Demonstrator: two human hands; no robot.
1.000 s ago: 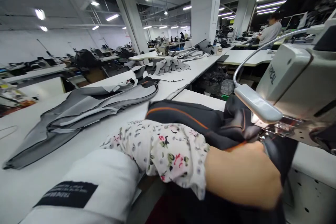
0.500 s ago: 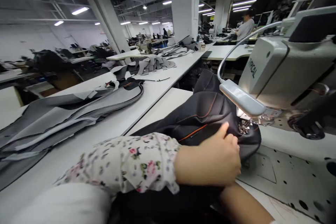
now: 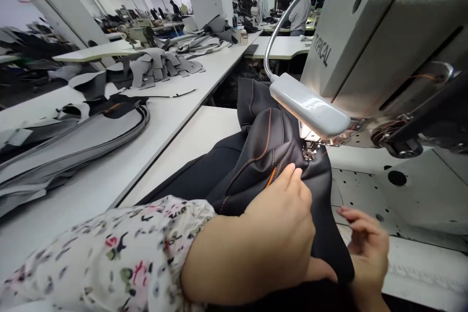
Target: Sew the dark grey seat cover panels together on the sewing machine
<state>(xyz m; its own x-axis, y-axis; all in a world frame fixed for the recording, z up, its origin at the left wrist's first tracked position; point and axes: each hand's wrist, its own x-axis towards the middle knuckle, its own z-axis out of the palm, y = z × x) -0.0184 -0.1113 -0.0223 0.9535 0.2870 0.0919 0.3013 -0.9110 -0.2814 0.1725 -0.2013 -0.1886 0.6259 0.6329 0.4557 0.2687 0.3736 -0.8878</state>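
A black leather-like cover (image 3: pixel 248 165) with orange stitching and an orange strip lies bunched under the presser foot (image 3: pixel 310 150) of a sewing machine (image 3: pixel 351 34). My left hand (image 3: pixel 281 219) is closed on the cover just in front of the presser foot, fingers close together and thumb stretched out to the right. Beside the cover's right edge is my right hand (image 3: pixel 369 243), its fingers apart and slightly bent; its lower part is partly behind the fabric. Nothing shows between those fingers. The material below my left wrist is dark and hard to make out.
A lamp (image 3: pixel 310 105) on a bendable metal neck hangs close above the cover. On the long white table (image 3: pixel 175 131) to the left lie grey and black sewn pieces (image 3: pixel 73 141) and a pile of grey cut pieces (image 3: pixel 164 66). A person (image 3: pixel 300 14) stands farther back.
My view has moved closer to the machine. My right hand, hidden before behind my left arm and the cover, now shows at the cover's right edge. My left hand stays on the cover.
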